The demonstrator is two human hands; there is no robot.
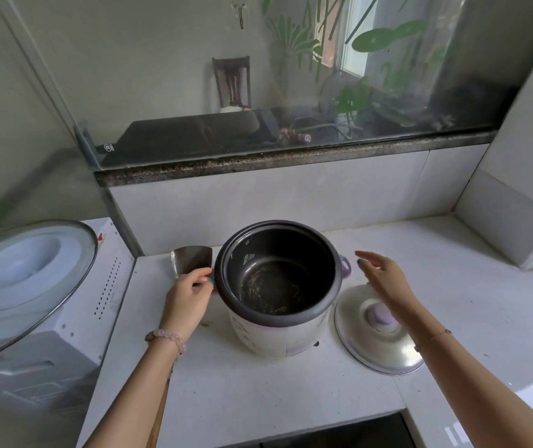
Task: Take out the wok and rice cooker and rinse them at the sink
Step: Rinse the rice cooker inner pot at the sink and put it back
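A person stands at a white counter [291,389] with a rice cooker [278,299] in front of them, its lid [378,331] lying knob-up on the counter just to the right. The cooker is open, showing a dark inner pot [275,273] with faint streaks of residue on the bottom. The left hand [191,295] is curled against the cooker's left side, fingertips at the rim where a handle would be, though whether it has closed on anything cannot be told. The right hand [384,279] hovers open and empty, fingers spread, near the purple side handle [345,265] but not touching it. To lift well, both hands probably need an even hold on opposite sides, so the right hand should close in level with the left before anything is raised. A metal spatula blade [191,260] lies just behind the left hand, so the lift should go straight up. A glass lid [29,286] sits far left. No wok or sink is in sight.
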